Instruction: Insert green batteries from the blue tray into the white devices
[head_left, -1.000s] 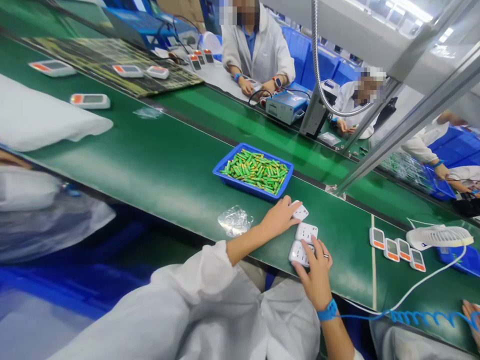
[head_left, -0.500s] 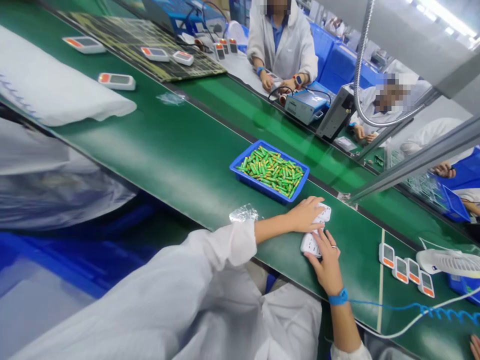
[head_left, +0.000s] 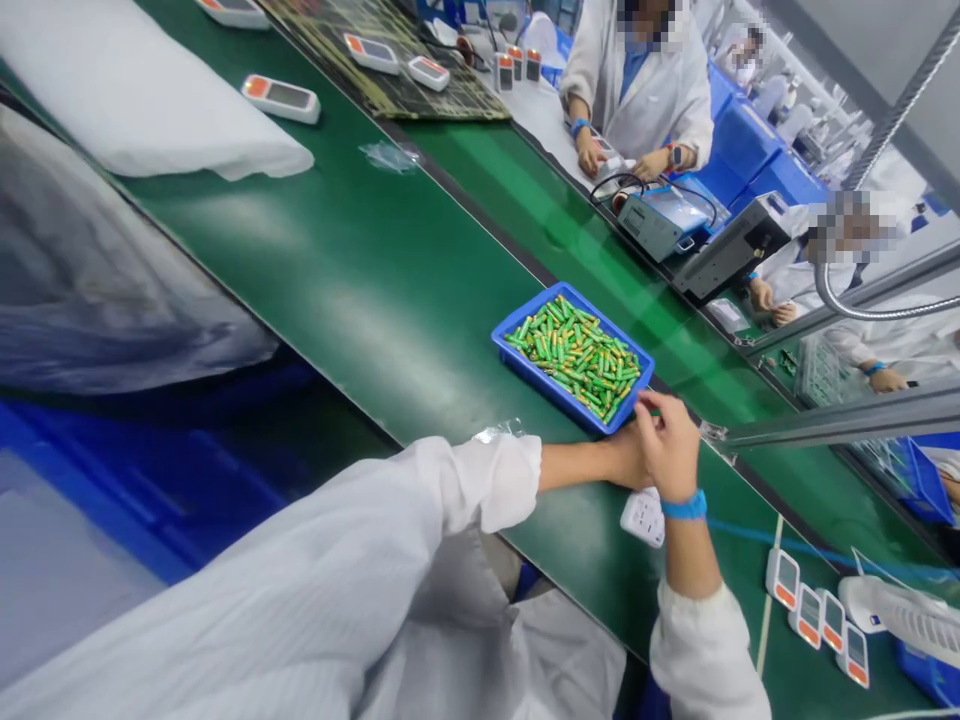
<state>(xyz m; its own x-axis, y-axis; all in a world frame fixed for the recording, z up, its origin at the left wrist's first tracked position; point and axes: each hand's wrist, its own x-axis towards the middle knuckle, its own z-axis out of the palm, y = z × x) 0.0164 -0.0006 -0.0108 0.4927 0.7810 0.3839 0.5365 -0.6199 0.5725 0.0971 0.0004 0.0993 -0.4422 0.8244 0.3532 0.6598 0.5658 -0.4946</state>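
Note:
My right hand is at the near right corner of a blue tray full of green batteries. Its fingers are curled together at the tray's corner; whatever they hold is too small or hidden to name. Partly behind it is my left hand, low over the belt, with its fingers hidden by the right hand. Just below both hands, a white device lies with its slotted face up, partly covered by my right wrist. A blue wrist strap is on my right wrist.
Several white-and-orange devices lie to the right beside a white slotted appliance. Clear plastic rests near my left sleeve. A metal post slants in at right. A co-worker sits across the green belt.
My right hand has moved up from the white devices to the tray's corner, crossing in front of my left hand. The camera view has shifted and tilted.

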